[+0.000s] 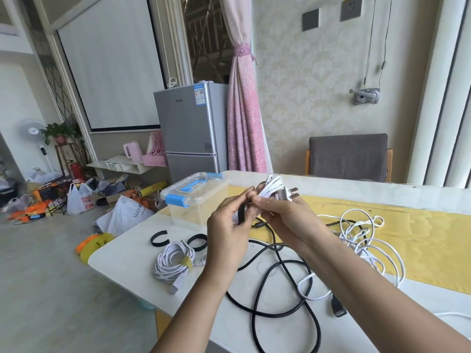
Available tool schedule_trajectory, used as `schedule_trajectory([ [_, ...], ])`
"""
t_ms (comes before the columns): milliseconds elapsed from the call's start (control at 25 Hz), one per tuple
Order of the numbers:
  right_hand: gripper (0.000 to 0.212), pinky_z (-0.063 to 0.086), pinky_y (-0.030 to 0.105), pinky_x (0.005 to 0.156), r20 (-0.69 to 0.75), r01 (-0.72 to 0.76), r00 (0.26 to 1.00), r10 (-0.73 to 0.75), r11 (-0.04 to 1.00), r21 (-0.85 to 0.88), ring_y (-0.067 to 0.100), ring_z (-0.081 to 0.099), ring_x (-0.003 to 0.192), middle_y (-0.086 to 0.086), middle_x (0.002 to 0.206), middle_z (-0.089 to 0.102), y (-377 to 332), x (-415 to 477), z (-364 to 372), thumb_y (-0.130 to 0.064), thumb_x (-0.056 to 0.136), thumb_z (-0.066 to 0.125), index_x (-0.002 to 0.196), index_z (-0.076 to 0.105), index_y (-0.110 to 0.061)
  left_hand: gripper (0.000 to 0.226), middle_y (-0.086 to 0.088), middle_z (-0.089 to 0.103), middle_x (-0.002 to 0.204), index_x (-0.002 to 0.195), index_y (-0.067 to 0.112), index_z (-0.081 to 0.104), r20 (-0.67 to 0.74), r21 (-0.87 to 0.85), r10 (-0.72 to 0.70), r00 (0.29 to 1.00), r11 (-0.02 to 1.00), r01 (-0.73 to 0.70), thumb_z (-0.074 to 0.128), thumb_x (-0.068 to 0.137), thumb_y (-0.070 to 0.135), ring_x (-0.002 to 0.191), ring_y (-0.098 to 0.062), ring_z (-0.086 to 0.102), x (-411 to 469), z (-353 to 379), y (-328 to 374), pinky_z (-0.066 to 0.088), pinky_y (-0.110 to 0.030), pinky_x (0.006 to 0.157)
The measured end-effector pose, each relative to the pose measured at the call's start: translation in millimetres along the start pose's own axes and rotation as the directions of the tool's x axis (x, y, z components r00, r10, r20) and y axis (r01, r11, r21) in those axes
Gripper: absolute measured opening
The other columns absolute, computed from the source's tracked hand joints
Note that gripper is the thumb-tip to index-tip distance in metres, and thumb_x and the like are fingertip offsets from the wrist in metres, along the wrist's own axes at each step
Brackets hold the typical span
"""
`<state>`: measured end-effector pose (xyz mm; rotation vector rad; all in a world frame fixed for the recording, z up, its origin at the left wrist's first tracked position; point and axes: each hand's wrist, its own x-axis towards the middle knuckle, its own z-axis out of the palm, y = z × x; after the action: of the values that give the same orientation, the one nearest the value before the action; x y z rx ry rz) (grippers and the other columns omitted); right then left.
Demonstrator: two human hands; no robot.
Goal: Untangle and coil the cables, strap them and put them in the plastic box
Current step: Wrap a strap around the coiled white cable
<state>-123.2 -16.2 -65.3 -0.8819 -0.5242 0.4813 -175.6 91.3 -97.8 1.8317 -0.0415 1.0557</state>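
Clear glossy plastic box [197, 200], matt tabletop [132, 266].

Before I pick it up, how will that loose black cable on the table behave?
Probably floppy: the black cable lies in loose sprawling loops, so its ends may trail. It looks thicker than the white cable, so perhaps slightly springy. They seem to overlap, so lifting may drag the white one.
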Motion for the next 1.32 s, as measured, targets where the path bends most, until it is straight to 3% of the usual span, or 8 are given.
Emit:
schedule_trajectory([
  [200, 0.021, 0.046, 0.027, 0.093, -0.046, -0.009, 0.999, 0.016, 0.987, 0.159, 0.02, 0.061, 0.086, 0.01, 0.08, 0.065, 5.9, 5.1, 0.8, 0.004, 0.065, 0.066, 0.086, 0.064, 0.003, 0.036, 0.001, 0.07, 0.106, 0.118, 0.003, 0.066, -0.033, 0.35, 0.278, 0.96, 0.903, -0.249, 0.068, 0.083, 0.008, 0.106, 0.007, 0.053, 0.5, 3.1, 1.5, 0.028, 0.005, 0.089],
  [480, 0.025, 0.047, 0.026, 0.08, 0.009, -0.051, 0.999, 0.05, 0.996, 0.077, 0.018, 0.062, 0.08, 0.009, 0.081, 0.065, 3.0, 6.8, -0.9, -0.007, 0.068, 0.067, 0.091, 0.063, 0.002, 0.031, -0.005, 0.072, 0.095, 0.112, 0.004, 0.069, -0.086, 0.427, 0.349, 0.933, 0.859, -0.282, 0.064, 0.082, 0.013, 0.09, -0.009, 0.06, -1.1, 3.3, 4.9, 0.035, -0.001, 0.085],
  [640, 0.047, 0.057, 0.023, 0.077, 0.016, -0.187, 0.978, 0.207, 0.913, -0.362, 0.018, 0.065, 0.082, 0.016, 0.091, 0.069, -14.1, -2.3, -2.3, -0.033, 0.078, 0.069, 0.099, 0.067, 0.009, 0.032, 0.0, 0.068, 0.089, 0.111, 0.01, 0.07, -0.066, 0.486, 0.304, 0.95, 0.842, -0.235, 0.061, 0.084, 0.025, 0.082, -0.018, 0.062, 3.6, -9.7, 1.3, 0.047, -0.024, 0.076],
  [760, 0.05, 0.058, 0.025, 0.07, -0.073, -0.163, 0.986, 0.15, 0.774, -0.611, 0.016, 0.066, 0.069, 0.016, 0.078, 0.071, -19.6, -4.4, -2.1, -0.044, 0.081, 0.066, 0.085, 0.071, 0.005, 0.036, 0.004, 0.064, 0.083, 0.104, 0.016, 0.07, -0.036, 0.536, 0.276, 0.96, 0.816, -0.215, 0.055, 0.081, 0.04, 0.076, -0.014, 0.057, 7.9, -15.1, 3.1, 0.041, -0.022, 0.066],
  [880, 0.03, 0.056, 0.032, 0.074, -0.042, -0.018, 0.999, -0.018, 0.686, -0.728, 0.016, 0.059, 0.065, 0.014, 0.068, 0.066, -15.8, -4.4, 0.3, -0.03, 0.079, 0.074, 0.075, 0.073, -0.001, 0.024, 0.006, 0.067, 0.079, 0.096, 0.019, 0.07, -0.072, 0.504, 0.216, 0.974, 0.851, -0.151, 0.061, 0.077, 0.032, 0.074, -0.011, 0.052, 6.6, -12.8, 5.9, 0.037, -0.019, 0.061],
  [1000, 0.025, 0.047, 0.018, 0.054, 0.009, 0.081, 0.99, -0.138, 0.529, -0.844, 0.008, 0.054, 0.054, 0.009, 0.063, 0.065, -16.9, -4.5, 0.0, -0.03, 0.081, 0.073, 0.066, 0.071, -0.01, 0.015, 0.012, 0.062, 0.067, 0.088, 0.02, 0.07, -0.073, 0.348, 0.113, 0.991, 0.934, -0.081, 0.063, 0.078, 0.029, 0.067, -0.008, 0.052, 5.2, -12.4, 4.2, 0.04, -0.018, 0.06],
  [1160, 0.059, 0.058, 0.04, 0.074, 0.066, 0.113, 0.992, -0.108, 0.524, -0.844, 0.024, 0.067, 0.068, 0.009, 0.069, 0.069, -20.4, -8.9, 7.3, -0.063, 0.064, 0.064, 0.071, 0.068, -0.005, 0.013, 0.004, 0.068, 0.071, 0.088, 0.018, 0.07, -0.032, 0.342, 0.168, 0.985, 0.928, -0.147, 0.063, 0.083, 0.027, 0.071, -0.011, 0.056, 3.0, -11.9, 5.7, 0.041, -0.014, 0.062],
  [1320, 0.048, 0.049, 0.025, 0.06, 0.048, 0.076, 0.996, -0.07, 0.492, -0.867, 0.015, 0.054, 0.057, 0.003, 0.057, 0.059, -18.4, -9.6, 8.5, -0.046, 0.076, 0.071, 0.066, 0.062, 0.0, 0.021, -0.001, 0.067, 0.073, 0.089, 0.01, 0.069, 0.02, 0.4, 0.23, 0.973, 0.89, -0.219, 0.059, 0.084, 0.027, 0.069, -0.008, 0.053, -2.6, -3.6, 0.5, 0.041, -0.013, 0.061],
])
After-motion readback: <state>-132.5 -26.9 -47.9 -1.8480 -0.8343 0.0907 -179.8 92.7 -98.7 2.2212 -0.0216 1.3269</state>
